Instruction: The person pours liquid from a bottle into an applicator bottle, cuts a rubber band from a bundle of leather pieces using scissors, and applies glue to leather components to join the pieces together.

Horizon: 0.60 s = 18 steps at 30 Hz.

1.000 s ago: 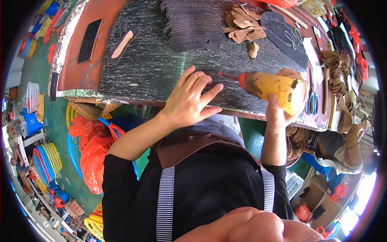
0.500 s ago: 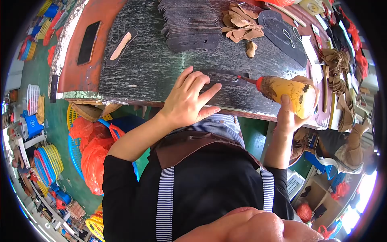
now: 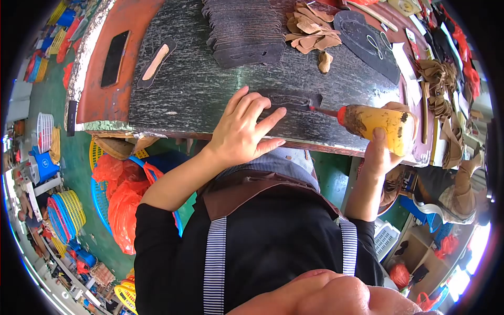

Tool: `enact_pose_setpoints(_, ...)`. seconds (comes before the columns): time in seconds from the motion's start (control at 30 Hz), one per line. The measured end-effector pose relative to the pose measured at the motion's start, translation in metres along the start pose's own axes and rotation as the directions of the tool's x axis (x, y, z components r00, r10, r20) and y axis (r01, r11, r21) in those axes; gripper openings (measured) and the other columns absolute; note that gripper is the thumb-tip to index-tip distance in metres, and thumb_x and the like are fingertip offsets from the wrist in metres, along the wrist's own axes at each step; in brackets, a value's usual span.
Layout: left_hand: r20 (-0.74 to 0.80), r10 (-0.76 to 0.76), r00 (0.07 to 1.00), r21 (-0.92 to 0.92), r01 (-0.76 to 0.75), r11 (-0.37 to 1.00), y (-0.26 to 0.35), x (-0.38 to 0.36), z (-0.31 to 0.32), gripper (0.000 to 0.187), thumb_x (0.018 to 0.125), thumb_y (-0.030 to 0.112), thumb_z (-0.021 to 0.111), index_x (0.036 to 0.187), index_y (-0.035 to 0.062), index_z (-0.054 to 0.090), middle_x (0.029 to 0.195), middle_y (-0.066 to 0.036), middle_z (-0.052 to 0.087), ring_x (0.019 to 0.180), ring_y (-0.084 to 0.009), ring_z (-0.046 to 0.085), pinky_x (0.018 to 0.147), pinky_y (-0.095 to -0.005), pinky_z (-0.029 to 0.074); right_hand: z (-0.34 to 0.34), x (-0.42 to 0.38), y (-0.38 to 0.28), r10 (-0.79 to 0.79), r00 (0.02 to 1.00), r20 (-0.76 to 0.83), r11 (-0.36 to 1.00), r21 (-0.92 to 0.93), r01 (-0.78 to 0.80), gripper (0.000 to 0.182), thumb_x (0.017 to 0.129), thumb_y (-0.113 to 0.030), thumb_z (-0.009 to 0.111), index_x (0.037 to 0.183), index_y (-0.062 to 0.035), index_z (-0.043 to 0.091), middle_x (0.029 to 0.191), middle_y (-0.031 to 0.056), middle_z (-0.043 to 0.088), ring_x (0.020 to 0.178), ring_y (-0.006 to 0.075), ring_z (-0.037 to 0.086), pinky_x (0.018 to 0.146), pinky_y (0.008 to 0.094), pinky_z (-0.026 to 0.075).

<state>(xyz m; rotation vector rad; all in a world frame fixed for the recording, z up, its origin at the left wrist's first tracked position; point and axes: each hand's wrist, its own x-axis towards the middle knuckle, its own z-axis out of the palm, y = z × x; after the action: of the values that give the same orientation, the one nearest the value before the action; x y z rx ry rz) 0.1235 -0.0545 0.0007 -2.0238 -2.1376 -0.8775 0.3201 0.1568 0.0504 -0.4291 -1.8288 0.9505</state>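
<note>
My right hand [image 3: 387, 144] is wrapped round a yellow squeeze bottle [image 3: 375, 126] with a red collar and a thin red-tipped nozzle. The bottle lies nearly level, its nozzle tip right at the lower edge of a dark, strip-like shoe piece [image 3: 296, 99]. Pressing on the left end of that piece are the fingers of my left hand [image 3: 245, 126], spread out flat with the thumb apart. Part of the piece is hidden under those fingers. Beyond them lies a fanned row of similar dark pieces [image 3: 244, 39].
A pile of tan pieces [image 3: 312, 31] and one loose tan piece [image 3: 325, 62] lie farther back. To the left are a phone [image 3: 115, 59] and a dark piece with a pale strip [image 3: 156, 63]. A red plastic bag [image 3: 123, 205] fills a blue basket below the bench's left side.
The nozzle tip has moved down from the middle of the dark piece to its lower edge, and the bottle has tilted slightly. My left hand stays almost in place.
</note>
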Motion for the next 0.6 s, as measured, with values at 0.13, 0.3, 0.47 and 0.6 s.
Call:
enact_pose_setpoints(0.13, 0.005, -0.002, 1.0, 0.006, 0.001, 1.0, 0.0, 0.0, 0.0, 0.052, 0.082, 0.047, 0.069, 0.119, 0.0096, 0.067, 0.108, -0.011, 0.054, 0.108, -0.0309, 0.053, 0.107, -0.0544, 0.035, -0.011, -0.007, 0.015, 0.107, 0.992, -0.062, 0.969, 0.229, -0.09, 0.052, 0.085, -0.023, 0.072, 0.125, 0.003, 0.05, 0.116, 0.0174, 0.056, 0.106, 0.0278, 0.056, 0.095, 0.04, 0.046)
enact_pose_setpoints(0.3, 0.008, -0.008, 1.0, 0.012, 0.008, 1.0, 0.0, -0.001, 0.0, 0.057, 0.078, 0.044, 0.072, 0.125, 0.013, 0.066, 0.109, -0.01, 0.053, 0.108, -0.0295, 0.054, 0.108, -0.0553, 0.035, -0.027, 0.012, 0.031, 0.231, 0.933, -0.276, 0.912, 0.397, -0.108, 0.044, 0.089, -0.008, 0.069, 0.126, -0.0026, 0.046, 0.115, 0.016, 0.057, 0.109, 0.0283, 0.059, 0.092, 0.0413, 0.05)
enact_pose_setpoints(0.47, 0.003, -0.001, 1.0, 0.014, 0.001, 1.0, 0.0, 0.0, -0.001, 0.056, 0.08, 0.044, 0.071, 0.126, 0.0124, 0.066, 0.109, -0.011, 0.053, 0.108, -0.0298, 0.054, 0.107, -0.0561, 0.036, -0.054, 0.03, 0.087, 0.284, 0.94, -0.191, 0.947, 0.211, -0.243, 0.031, 0.087, 0.002, 0.069, 0.108, -0.0072, 0.048, 0.117, 0.0151, 0.057, 0.103, 0.0213, 0.06, 0.089, 0.0323, 0.049)
enact_pose_setpoints(0.6, 0.008, -0.007, 1.0, -0.016, 0.007, 1.0, -0.001, -0.001, -0.002, 0.055, 0.079, 0.041, 0.073, 0.123, 0.0105, 0.066, 0.111, -0.012, 0.053, 0.109, -0.0305, 0.054, 0.106, -0.0554, 0.037, -0.045, 0.041, 0.114, 0.229, 0.971, -0.066, 0.925, -0.295, -0.238, 0.026, 0.08, -0.008, 0.079, 0.093, -0.0062, 0.057, 0.101, 0.0087, 0.065, 0.096, 0.0204, 0.061, 0.087, 0.0341, 0.047)
